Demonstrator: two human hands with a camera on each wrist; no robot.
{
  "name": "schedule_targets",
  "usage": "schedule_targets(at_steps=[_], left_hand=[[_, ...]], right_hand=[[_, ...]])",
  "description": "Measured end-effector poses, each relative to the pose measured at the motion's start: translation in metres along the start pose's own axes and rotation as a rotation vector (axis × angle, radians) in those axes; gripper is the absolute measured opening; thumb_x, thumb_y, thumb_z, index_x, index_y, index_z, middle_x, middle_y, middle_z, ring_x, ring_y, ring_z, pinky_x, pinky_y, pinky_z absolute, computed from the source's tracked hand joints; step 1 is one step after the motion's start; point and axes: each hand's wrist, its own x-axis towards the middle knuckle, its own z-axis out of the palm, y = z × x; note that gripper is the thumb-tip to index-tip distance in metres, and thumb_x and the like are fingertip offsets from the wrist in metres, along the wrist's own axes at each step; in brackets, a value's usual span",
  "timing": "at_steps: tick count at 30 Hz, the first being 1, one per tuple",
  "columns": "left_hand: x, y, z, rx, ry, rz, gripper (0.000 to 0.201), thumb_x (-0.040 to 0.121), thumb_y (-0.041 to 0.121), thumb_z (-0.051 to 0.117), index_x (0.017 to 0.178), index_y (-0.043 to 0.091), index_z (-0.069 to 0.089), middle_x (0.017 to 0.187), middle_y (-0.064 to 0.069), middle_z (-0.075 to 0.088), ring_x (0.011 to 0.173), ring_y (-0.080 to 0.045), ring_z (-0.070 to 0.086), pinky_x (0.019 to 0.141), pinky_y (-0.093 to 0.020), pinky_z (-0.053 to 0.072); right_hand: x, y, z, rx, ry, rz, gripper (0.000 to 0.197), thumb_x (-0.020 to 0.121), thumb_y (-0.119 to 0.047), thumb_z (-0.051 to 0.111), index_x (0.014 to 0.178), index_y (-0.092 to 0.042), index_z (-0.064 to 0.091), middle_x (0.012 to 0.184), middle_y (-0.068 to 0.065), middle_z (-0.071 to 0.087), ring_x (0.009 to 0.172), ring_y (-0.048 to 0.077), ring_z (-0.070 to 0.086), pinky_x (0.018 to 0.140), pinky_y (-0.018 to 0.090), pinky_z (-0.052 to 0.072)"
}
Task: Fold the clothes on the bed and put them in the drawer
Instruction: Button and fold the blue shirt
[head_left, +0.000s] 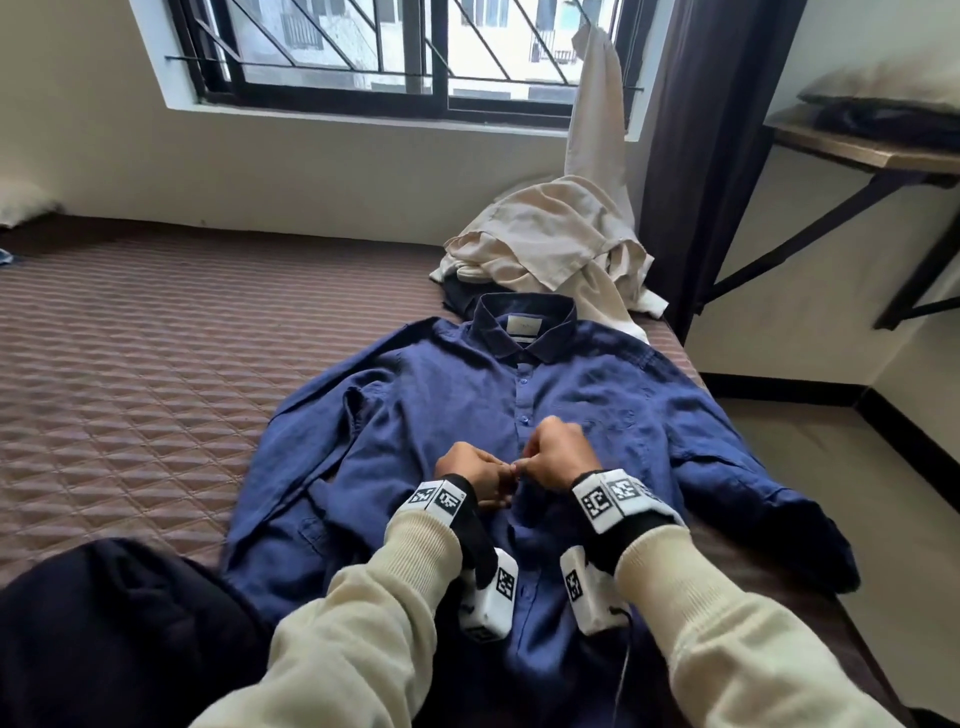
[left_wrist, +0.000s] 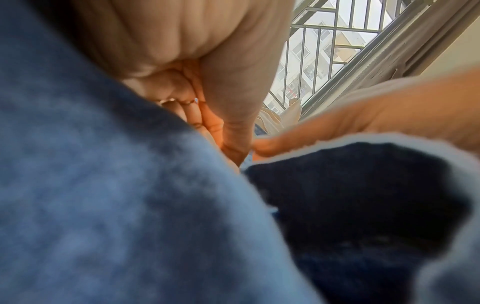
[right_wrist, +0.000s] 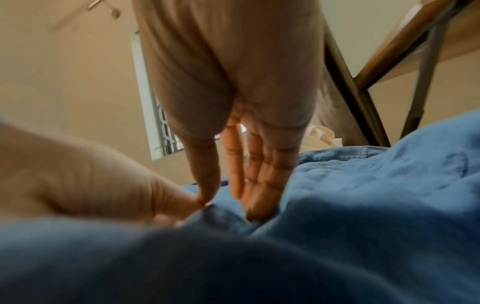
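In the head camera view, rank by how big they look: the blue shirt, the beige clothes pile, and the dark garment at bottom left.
1. blue shirt, largest by far.
2. dark garment, though nearness to the camera inflates it.
3. beige clothes pile, smallest, but farthest away.

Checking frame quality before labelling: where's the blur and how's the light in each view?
Head view: sharp, daylight from the window, wide-angle bending at the edges. Left wrist view: blue shirt up close is a soft blur, window bars bright. Right wrist view: near shirt fabric blurred, fingers of the right hand fairly clear, warm dim light.
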Motion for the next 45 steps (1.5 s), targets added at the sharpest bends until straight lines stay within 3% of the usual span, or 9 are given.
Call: schedule_targets(at_steps=[2, 6, 11, 17, 22, 26, 33, 38, 45], left_hand=[[0.002, 0.0, 0.0, 0.013, -0.001, -0.009, 0.018, 0.077, 0.012, 0.081, 0.065, 0.005, 0.07, 0.057, -0.009, 0.067, 0.041, -0.016, 0.06, 0.045, -0.025, 0.052], [0.0, 0.004, 0.0, 0.059, 0.023, -0.008, 0.017, 0.074, 0.006, 0.081, 0.061, 0.007, 0.07, 0.056, -0.01, 0.066, 0.041, -0.017, 0.062, 0.046, -0.028, 0.055], [-0.001, 0.01, 0.004, 0.154, 0.025, 0.004, 0.018, 0.073, 0.014, 0.083, 0.072, 0.0, 0.073, 0.061, -0.012, 0.069, 0.05, -0.021, 0.067, 0.057, -0.036, 0.06], [-0.006, 0.013, 0.006, 0.444, 0.088, 0.093, 0.036, 0.059, 0.035, 0.069, 0.082, 0.008, 0.07, 0.076, -0.008, 0.072, 0.073, -0.024, 0.071, 0.066, -0.029, 0.058], [-0.005, 0.018, 0.009, 0.383, 0.029, 0.086, 0.023, 0.075, 0.02, 0.069, 0.061, 0.003, 0.063, 0.043, -0.004, 0.056, 0.037, -0.017, 0.051, 0.041, -0.021, 0.039], [-0.003, 0.012, 0.008, 0.355, 0.03, 0.089, 0.032, 0.081, 0.018, 0.067, 0.053, 0.006, 0.057, 0.036, -0.001, 0.05, 0.035, -0.015, 0.045, 0.043, -0.022, 0.038], [0.006, 0.004, 0.008, 0.214, -0.083, 0.083, 0.029, 0.087, 0.014, 0.065, 0.061, 0.003, 0.06, 0.058, -0.011, 0.06, 0.037, -0.013, 0.051, 0.047, -0.024, 0.044], [-0.001, 0.003, 0.009, 0.182, -0.084, 0.103, 0.034, 0.096, 0.017, 0.057, 0.063, 0.008, 0.059, 0.055, -0.002, 0.056, 0.031, -0.006, 0.048, 0.032, -0.013, 0.032], [0.0, 0.003, 0.006, 0.255, -0.059, 0.121, 0.035, 0.089, 0.024, 0.067, 0.057, 0.01, 0.061, 0.043, 0.005, 0.056, 0.036, -0.008, 0.046, 0.039, -0.017, 0.035]], right_hand=[[0.009, 0.004, 0.009, -0.05, -0.049, 0.052, 0.048, 0.077, -0.039, 0.079, 0.102, -0.001, 0.065, 0.11, 0.023, 0.066, 0.105, 0.033, 0.063, 0.079, 0.032, 0.048], [0.015, 0.016, 0.008, -0.018, -0.12, 0.072, 0.06, 0.061, -0.049, 0.088, 0.091, -0.002, 0.067, 0.1, 0.021, 0.068, 0.078, 0.023, 0.062, 0.055, 0.024, 0.042], [0.009, 0.015, 0.011, -0.052, -0.052, 0.046, 0.054, 0.064, -0.036, 0.088, 0.099, -0.004, 0.062, 0.109, 0.019, 0.063, 0.104, 0.032, 0.061, 0.079, 0.034, 0.052], [0.004, 0.025, 0.005, 0.039, 0.022, 0.064, 0.021, 0.076, -0.013, 0.078, 0.095, -0.007, 0.075, 0.104, 0.019, 0.07, 0.106, 0.027, 0.064, 0.085, 0.029, 0.05], [-0.006, 0.022, 0.003, 0.152, 0.066, 0.057, 0.014, 0.081, -0.011, 0.072, 0.094, -0.008, 0.078, 0.099, 0.015, 0.074, 0.102, 0.022, 0.066, 0.089, 0.027, 0.05], [-0.011, 0.02, 0.01, 0.202, 0.074, 0.046, 0.014, 0.084, -0.012, 0.069, 0.094, -0.007, 0.078, 0.1, 0.015, 0.073, 0.103, 0.023, 0.066, 0.09, 0.029, 0.05], [0.002, 0.028, 0.017, 0.341, 0.0, 0.148, 0.034, 0.087, -0.017, 0.061, 0.054, -0.009, 0.058, 0.061, 0.007, 0.053, 0.072, 0.019, 0.049, 0.061, 0.026, 0.035], [0.019, 0.045, 0.032, 0.431, -0.008, 0.165, 0.024, 0.076, -0.005, 0.071, 0.055, -0.017, 0.07, 0.073, 0.012, 0.072, 0.073, 0.018, 0.061, 0.071, 0.034, 0.054], [0.006, 0.042, 0.026, 0.55, -0.007, 0.198, 0.02, 0.076, -0.007, 0.08, 0.062, -0.016, 0.069, 0.063, 0.007, 0.065, 0.054, 0.012, 0.056, 0.048, 0.021, 0.046]])
